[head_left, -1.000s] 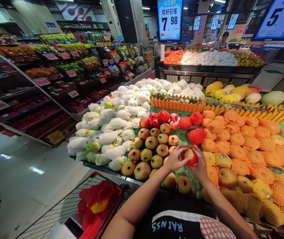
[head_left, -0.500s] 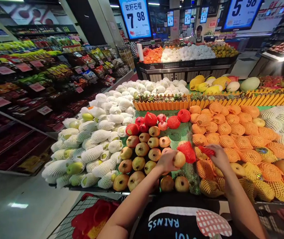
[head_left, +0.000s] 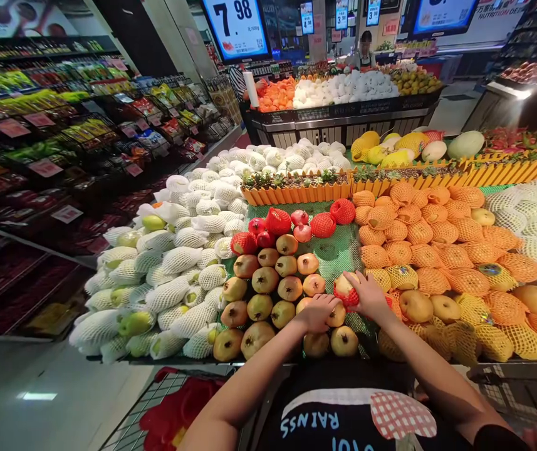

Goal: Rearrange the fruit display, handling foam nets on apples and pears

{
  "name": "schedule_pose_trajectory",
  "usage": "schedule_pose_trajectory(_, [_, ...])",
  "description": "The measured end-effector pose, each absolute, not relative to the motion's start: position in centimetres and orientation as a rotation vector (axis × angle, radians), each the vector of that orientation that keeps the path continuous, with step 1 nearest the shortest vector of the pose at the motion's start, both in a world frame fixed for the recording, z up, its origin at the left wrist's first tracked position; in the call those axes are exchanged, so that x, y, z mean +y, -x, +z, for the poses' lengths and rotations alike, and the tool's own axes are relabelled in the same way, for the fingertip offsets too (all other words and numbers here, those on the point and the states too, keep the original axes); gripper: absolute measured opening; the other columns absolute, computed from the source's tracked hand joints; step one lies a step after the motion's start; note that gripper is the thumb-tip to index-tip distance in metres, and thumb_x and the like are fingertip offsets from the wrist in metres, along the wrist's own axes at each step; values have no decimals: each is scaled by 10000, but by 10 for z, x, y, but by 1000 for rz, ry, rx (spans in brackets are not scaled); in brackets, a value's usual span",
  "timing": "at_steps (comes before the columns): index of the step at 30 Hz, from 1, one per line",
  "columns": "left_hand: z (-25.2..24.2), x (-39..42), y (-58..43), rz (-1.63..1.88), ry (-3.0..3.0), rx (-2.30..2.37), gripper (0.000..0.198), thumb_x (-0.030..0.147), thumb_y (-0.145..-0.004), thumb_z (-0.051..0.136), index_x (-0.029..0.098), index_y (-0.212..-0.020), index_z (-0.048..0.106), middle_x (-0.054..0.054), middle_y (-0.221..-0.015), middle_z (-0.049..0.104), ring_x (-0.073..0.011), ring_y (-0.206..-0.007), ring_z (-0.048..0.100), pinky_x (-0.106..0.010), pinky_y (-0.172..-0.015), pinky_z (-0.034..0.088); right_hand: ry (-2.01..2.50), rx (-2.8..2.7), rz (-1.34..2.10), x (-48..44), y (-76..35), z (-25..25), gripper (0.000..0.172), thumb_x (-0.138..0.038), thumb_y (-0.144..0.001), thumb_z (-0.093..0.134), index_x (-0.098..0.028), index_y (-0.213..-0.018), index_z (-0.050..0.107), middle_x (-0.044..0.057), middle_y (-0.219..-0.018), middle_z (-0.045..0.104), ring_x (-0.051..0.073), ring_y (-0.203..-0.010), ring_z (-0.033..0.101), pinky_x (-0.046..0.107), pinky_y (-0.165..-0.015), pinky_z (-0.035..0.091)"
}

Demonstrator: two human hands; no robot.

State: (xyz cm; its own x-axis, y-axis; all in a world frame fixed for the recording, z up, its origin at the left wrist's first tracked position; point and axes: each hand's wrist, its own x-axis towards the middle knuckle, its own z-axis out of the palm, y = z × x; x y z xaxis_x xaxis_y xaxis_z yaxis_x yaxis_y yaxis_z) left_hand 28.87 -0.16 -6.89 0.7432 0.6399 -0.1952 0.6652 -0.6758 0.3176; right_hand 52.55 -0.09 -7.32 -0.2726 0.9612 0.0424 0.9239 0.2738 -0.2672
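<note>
My left hand (head_left: 316, 312) is curled over a bare yellow-red pomegranate (head_left: 336, 316) in the front rows of unwrapped pomegranates (head_left: 268, 280). Just right of it, my right hand (head_left: 370, 294) grips a pomegranate in a red foam net (head_left: 344, 290) that lies on the green mesh mat (head_left: 336, 250). The two hands almost touch. More red-netted pomegranates (head_left: 323, 224) sit at the back of the mat.
White-netted pears (head_left: 178, 263) are piled on the left and orange-netted fruit (head_left: 437, 250) on the right. An orange picket divider (head_left: 296, 193) runs behind. A cart (head_left: 131, 426) holding red nets (head_left: 178, 407) stands below left. A person (head_left: 366, 47) is far back.
My left hand has lowered the unwrapped pomegranate from the air into the front rows. My right hand, which held a pulled-off red net, has moved left onto a netted pomegranate.
</note>
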Motion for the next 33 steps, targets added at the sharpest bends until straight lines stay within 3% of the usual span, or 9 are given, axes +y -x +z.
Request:
schedule_pose_trajectory(4, [-72, 1, -287, -23, -2372, 1187, 635, 359, -724, 928, 209, -1237, 584, -128, -1184, 748, -347, -1126, 710, -432, -1011, 524, 1879, -2250, 376, 15, -529, -71, 1041, -436, -726, 919, -210, -1637, 468, 155, -1207, 729, 400, -1220, 578, 412, -935, 506])
schedule_pose_trajectory(8, [-78, -10, -291, 14, -2287, 1334, 653, 350, -665, 969, 205, -1194, 614, -130, -1115, 773, -363, -1071, 737, -428, -930, 559, 1861, -2056, 441, 12, -533, -72, 992, -431, -708, 891, -255, -1601, 495, 106, -1163, 727, 365, -1163, 618, 400, -913, 507])
schedule_pose_trajectory(14, [-69, -19, -279, 262, -2225, 1260, 501, 219, -815, 806, 257, -1292, 658, -101, -1393, 739, -313, -1282, 690, -452, -1127, 529, 1666, -1729, 588, -6, -544, -69, 979, -406, -708, 809, -248, -1602, 444, 146, -1419, 653, 380, -1298, 614, 532, -1110, 501])
schedule_pose_trajectory(18, [-28, -11, -281, 852, -1980, 1238, 364, 268, -1009, 582, 244, -1361, 671, -120, -1451, 698, -305, -1397, 613, -514, -1257, 421, 1356, -1709, 901, -24, -551, -49, 986, -290, -641, 787, -264, -1572, 463, 125, -1563, 597, 366, -1433, 566, 537, -1230, 433])
schedule_pose_trajectory(23, [7, 2, -304, 788, -1577, 919, 927, 497, -644, 991, 201, -1448, 638, -155, -1459, 676, -382, -1326, 638, -541, -1188, 495, 1273, -1698, 923, -51, -543, -30, 1023, -261, -580, 857, -285, -1545, 518, 135, -1547, 603, 389, -1415, 582, 568, -1234, 437])
schedule_pose_trajectory(26, [-2, 5, -313, 720, -1320, 821, 952, 552, -593, 1002, 211, -1410, 652, -140, -1414, 699, -371, -1288, 658, -521, -1146, 523, 1217, -1459, 926, -60, -536, -31, 1015, -340, -657, 877, -269, -1579, 457, 160, -1516, 624, 350, -1399, 612, 536, -1188, 504])
schedule_pose_trajectory(29, [-27, 1, -320, 689, -1078, 773, 871, 638, -654, 934, 231, -1373, 661, -124, -1369, 728, -354, -1265, 678, -488, -1109, 539, 1163, -1360, 873, -63, -534, -31, 715, -401, -750, 875, -273, -1408, 629, 141, -1440, 693, 325, -1361, 647, 543, -1179, 515])
schedule_pose_trajectory(32, [-52, -4, -332, 699, -856, 842, 886, 832, -720, 763, 202, -1336, 667, -146, -1298, 759, -355, -1240, 700, -489, -1079, 556, 1153, -1405, 742, -66, -535, -22, 175, -419, -871, 826, -278, -964, 780, 98, -1216, 800, 307, -1228, 711, 563, -1163, 515])
schedule_pose_trajectory(33, [-58, -5, -337, 699, -792, 858, 936, 912, -734, 671, 190, -1329, 668, -160, -1282, 764, -363, -1233, 705, -504, -1065, 566, 1144, -1416, 751, -68, -536, -18, 162, -431, -905, 804, -276, -868, 773, 87, -1112, 820, 296, -1143, 738, 547, -1117, 547])
